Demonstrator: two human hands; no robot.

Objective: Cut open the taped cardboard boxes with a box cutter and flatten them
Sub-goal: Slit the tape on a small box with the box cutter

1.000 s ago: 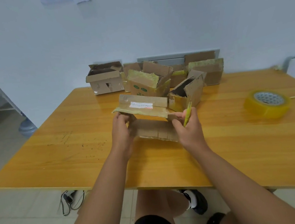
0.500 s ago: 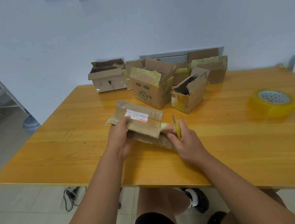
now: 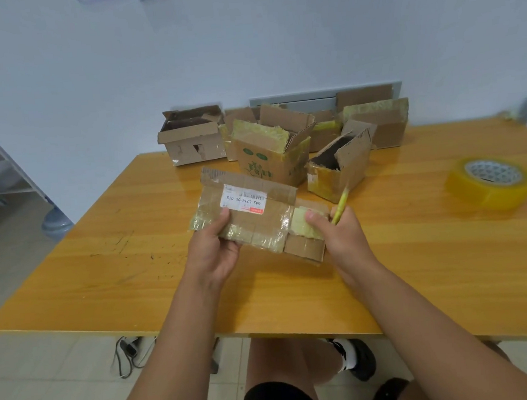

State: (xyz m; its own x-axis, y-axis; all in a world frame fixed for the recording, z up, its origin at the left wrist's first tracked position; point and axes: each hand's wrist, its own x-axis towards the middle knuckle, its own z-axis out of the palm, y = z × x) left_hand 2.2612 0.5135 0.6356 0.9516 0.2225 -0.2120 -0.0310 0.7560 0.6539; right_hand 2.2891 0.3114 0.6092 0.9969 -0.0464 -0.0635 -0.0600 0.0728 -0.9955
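A flattened cardboard box (image 3: 251,219) with clear tape and a white shipping label is held above the wooden table (image 3: 418,266), its label side facing me. My left hand (image 3: 214,251) grips its left lower edge, thumb on top. My right hand (image 3: 337,235) pinches the box's right end with the thumb on a taped flap, and also holds a yellow-green box cutter (image 3: 341,206) that sticks up between the fingers.
Several opened cardboard boxes (image 3: 271,161) stand in a cluster at the table's far edge against the wall. A roll of yellow packing tape (image 3: 491,182) lies at the right. Cables (image 3: 126,352) trail on the floor under the near left edge.
The folded box has been tipped toward me and pressed flatter, so the label side faces up. Both hands shifted slightly nearer; the cutter stays in the right hand.
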